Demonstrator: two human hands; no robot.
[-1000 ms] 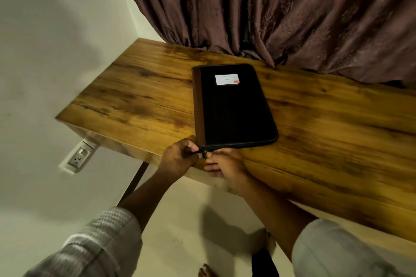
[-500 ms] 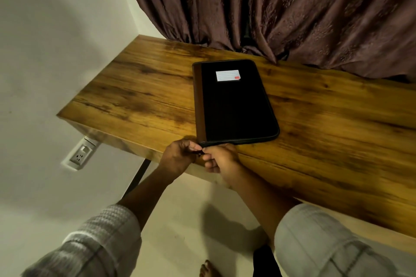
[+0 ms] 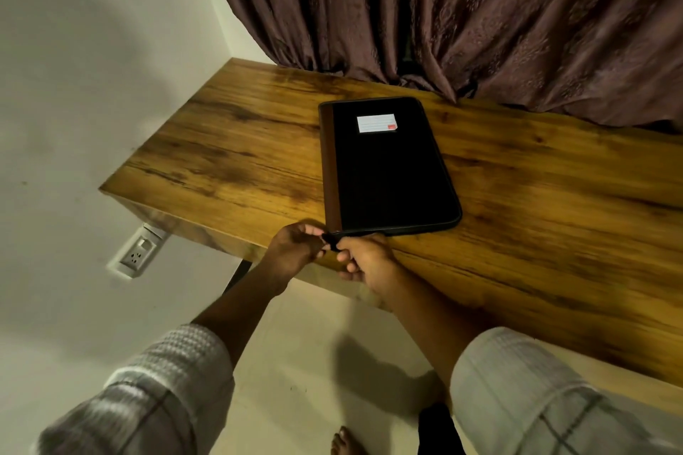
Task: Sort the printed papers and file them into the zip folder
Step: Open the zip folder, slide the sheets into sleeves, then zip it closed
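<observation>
So, what moved in the last second?

> Right hand slid left along the near edge of the flat black fabric zip folder with the brown spine strip. A second ago it sat further along that edge. Now it's at the near-left corner, just beside the left hand.

Fingers?

> Left fingers pinch at the folder's corner. Right fingers are curled and pinching the small black zip pull tab, which now shows plainly between the two hands. Can't tell cleanly whether the left also has a bit of the tab.

And the folder itself?

> Hasn't shifted. It lies flat on the brown wood-grain counter, near edge close to the counter's front edge, white label sticker facing up. Zip looks closed all round, as far as the frame shows.

Meaning for the task?

> My read: grip on the pull is now set, so unzipping is the step in hand, not yet begun. No printed papers in view, so sorting and filing are all still ahead.

Risk?

> The folder could slide along the counter when the tab gets pulled. The left-hand pinch at the corner should brace it.
</observation>
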